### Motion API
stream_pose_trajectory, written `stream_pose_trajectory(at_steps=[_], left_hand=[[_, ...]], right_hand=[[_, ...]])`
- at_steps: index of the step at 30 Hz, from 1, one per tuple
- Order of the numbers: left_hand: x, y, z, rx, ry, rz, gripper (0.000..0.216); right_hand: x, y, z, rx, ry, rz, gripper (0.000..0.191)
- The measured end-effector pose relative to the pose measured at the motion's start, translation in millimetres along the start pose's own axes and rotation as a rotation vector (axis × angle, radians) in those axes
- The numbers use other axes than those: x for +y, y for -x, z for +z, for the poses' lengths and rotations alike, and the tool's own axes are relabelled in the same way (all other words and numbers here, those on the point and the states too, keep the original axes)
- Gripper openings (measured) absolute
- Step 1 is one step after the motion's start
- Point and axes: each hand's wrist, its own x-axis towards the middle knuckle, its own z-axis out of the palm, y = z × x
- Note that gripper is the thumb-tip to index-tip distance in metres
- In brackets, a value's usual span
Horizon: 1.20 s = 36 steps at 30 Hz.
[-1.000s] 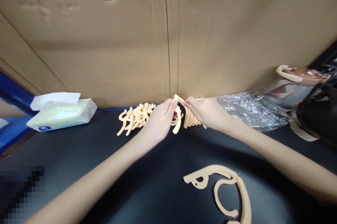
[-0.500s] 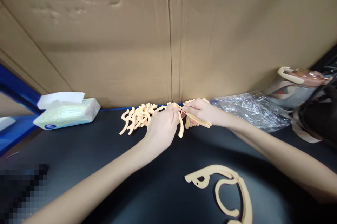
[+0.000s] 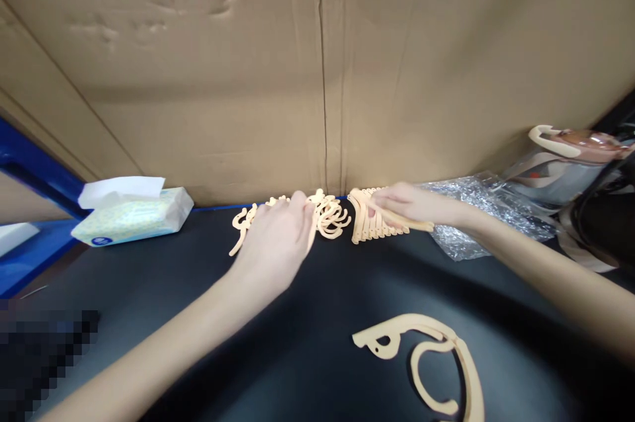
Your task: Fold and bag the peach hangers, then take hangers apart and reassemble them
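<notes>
My left hand (image 3: 275, 233) is closed round a beige curved hanger piece (image 3: 312, 231), whose end pokes out by the fingertips. Under and around it lies a pile of hook-shaped beige pieces (image 3: 333, 217), partly covered by the hand. Farther right, my right hand (image 3: 404, 202) grips a long beige hanger arm (image 3: 414, 222) over a neat row of similar hanger arms (image 3: 361, 227). Its fingers are partly hidden. Nearer to me lies a beige folding hanger (image 3: 419, 323) with a curled hook, its lower end cut off by the frame.
A tissue pack (image 3: 136, 215) sits at the back left. Crinkled clear plastic wrap (image 3: 469, 210) and a cup-like container with a beige handle (image 3: 570, 151) are at the right. Cardboard (image 3: 248, 78) walls off the black table's (image 3: 297, 356) back edge.
My hands were close together over the pieces and have moved apart. The left went left over the hook pile, and the right went right with its arm piece, uncovering the row.
</notes>
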Motion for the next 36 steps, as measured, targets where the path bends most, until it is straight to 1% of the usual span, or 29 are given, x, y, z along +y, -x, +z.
stream_pose_trajectory(at_steps=[2,4,5,7,8,10,11,13,14,15,16,17,18,19,20,21,22,23,24,26,28,29,31,34,35,36], left_hand=[[-17.7,-6.1,-5.4,0.02,-0.097,0.002,0.033],[-38.3,-14.1,-5.6,-0.024,-0.117,-0.085,0.033],[-48.4,-17.9,-3.6,-0.07,-0.105,-0.125,0.033],[-65.6,-23.5,3.7,-0.118,-0.097,-0.159,0.034],[-71.9,-24.9,8.3,-0.12,-0.105,-0.167,0.033],[-79.0,-24.8,17.0,-0.077,-0.142,-0.177,0.028],[-79.3,-23.5,20.3,-0.037,-0.166,-0.181,0.025],[-72.8,-18.6,23.8,0.05,-0.215,-0.171,0.022],[-65.9,-14.7,24.0,0.091,-0.22,-0.144,0.023],[-56.7,-9.8,23.4,0.109,-0.203,-0.105,0.023],[-45.7,-3.7,22.5,0.108,-0.148,-0.037,0.022],[-33.2,3.5,21.6,0.069,-0.043,0.032,0.019],[-20.0,11.5,21.3,-0.044,0.083,0.097,0.016],[-6.7,20.1,21.9,-0.195,0.202,0.164,0.019],[5.7,28.5,23.6,-0.321,0.28,0.226,0.03],[16.8,36.3,26.4,-0.413,0.307,0.3,0.041],[25.8,42.8,30.1,-0.451,0.299,0.352,0.049],[32.6,47.7,34.4,-0.468,0.272,0.391,0.051],[37.0,50.9,38.7,-0.467,0.254,0.426,0.048],[39.7,52.5,45.9,-0.462,0.271,0.464,0.032],[36.9,50.0,49.5,-0.474,0.356,0.449,0.019],[34.5,48.1,50.1,-0.488,0.407,0.415,0.016],[29.4,44.4,50.1,-0.523,0.518,0.297,0.012],[23.7,38.5,50.3,-0.589,0.77,0.094,0.012],[22.7,36.0,50.5,-0.588,0.876,0.041,0.012],[22.2,33.1,50.6,-0.564,0.984,0.001,0.013]], right_hand=[[15.8,1.4,-5.1,0.25,0.042,0.097,0.036],[26.6,1.8,-6.4,0.43,0.09,0.145,0.034],[29.6,1.7,-5.3,0.485,0.104,0.154,0.032],[32.4,1.7,0.2,0.55,0.16,0.144,0.028],[32.9,2.0,4.1,0.579,0.2,0.133,0.026],[34.7,3.3,12.6,0.627,0.333,0.068,0.024],[36.5,4.3,16.8,0.632,0.408,0.017,0.023],[42.1,6.5,24.5,0.593,0.512,-0.086,0.022],[45.5,7.5,27.9,0.558,0.547,-0.133,0.021],[48.8,8.5,31.1,0.519,0.566,-0.167,0.021],[51.9,9.3,34.0,0.488,0.57,-0.184,0.022],[54.4,9.9,36.6,0.467,0.581,-0.198,0.022],[56.1,10.4,38.9,0.451,0.592,-0.209,0.023],[57.2,10.9,40.9,0.44,0.603,-0.215,0.024],[57.5,11.2,42.6,0.434,0.614,-0.218,0.025],[57.5,11.4,44.0,0.43,0.623,-0.22,0.025],[57.1,11.6,45.0,0.428,0.631,-0.22,0.026],[56.8,11.8,45.8,0.426,0.637,-0.22,0.026],[56.6,11.8,46.4,0.424,0.642,-0.22,0.026],[56.9,11.8,46.8,0.413,0.649,-0.217,0.027],[56.8,12.1,46.5,0.395,0.65,-0.214,0.027],[55.7,12.6,46.1,0.385,0.648,-0.213,0.028],[49.3,15.4,45.4,0.384,0.646,-0.213,0.03],[26.8,24.2,46.0,0.372,0.562,-0.181,0.026],[16.9,27.9,46.8,0.302,0.444,-0.136,0.023],[6.8,31.4,48.0,0.199,0.304,-0.101,0.021]])
